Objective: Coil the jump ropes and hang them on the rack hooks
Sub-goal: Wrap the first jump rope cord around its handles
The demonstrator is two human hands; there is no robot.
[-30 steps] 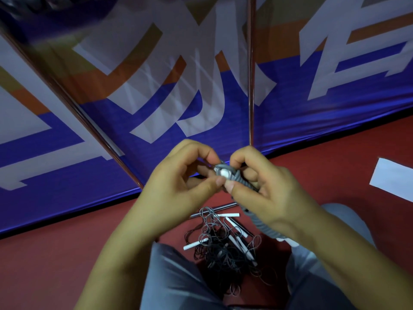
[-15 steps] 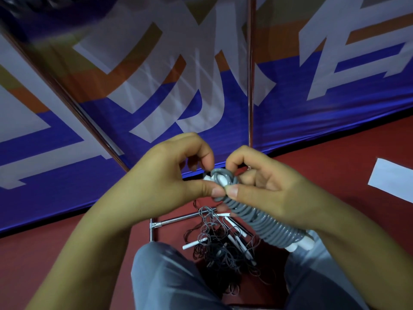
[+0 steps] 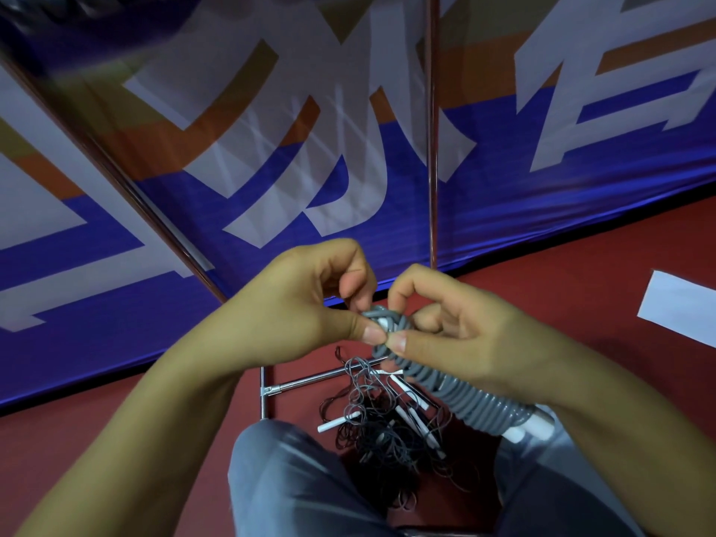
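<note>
A grey jump rope (image 3: 457, 385) is wound in tight coils around its white handles, whose ends (image 3: 536, 428) stick out at the lower right. My right hand (image 3: 461, 335) grips the coiled bundle from the right, thumb on its upper end. My left hand (image 3: 306, 308) pinches the rope's end at the top of the bundle with thumb and fingers. On the red floor between my knees lies a tangled pile of dark jump ropes (image 3: 383, 428) with white handles. The rack's metal uprights (image 3: 433, 149) rise in front of me; its hooks are out of view.
A blue, white and orange banner (image 3: 348, 129) covers the wall behind the rack. The rack's low crossbar (image 3: 310, 381) runs just above the floor. A white sheet (image 3: 678, 308) lies on the red floor at right. My grey-trousered knees (image 3: 294, 478) frame the pile.
Both hands with the coiled bundle sank slightly and the bundle's far end swung out to the lower right. My left fingers shifted their pinch at the rope's top end.
</note>
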